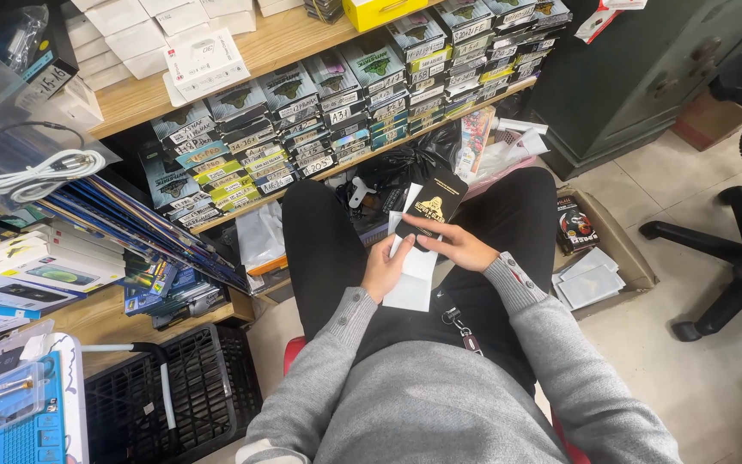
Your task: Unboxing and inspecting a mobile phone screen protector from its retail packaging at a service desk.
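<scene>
Gripping a black packet [434, 206] in the right hand [457, 247]; pinching a white sleeve [412, 273] in the left hand [386, 266]. Seated, over black-trousered knees, beside wooden shelves [135, 100] of stacked boxes [319, 112].

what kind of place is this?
Likely a phone-accessory shop or stockroom. Wooden shelves hold rows of small labelled boxes, a coiled white cable hangs bagged, and both hands hold a black packet.

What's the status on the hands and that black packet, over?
Left hand grips white sleeve over lap. Right hand pinches black packet, partly out of the sleeve. Nothing between hands; shelf of stacked boxes ahead.
</scene>
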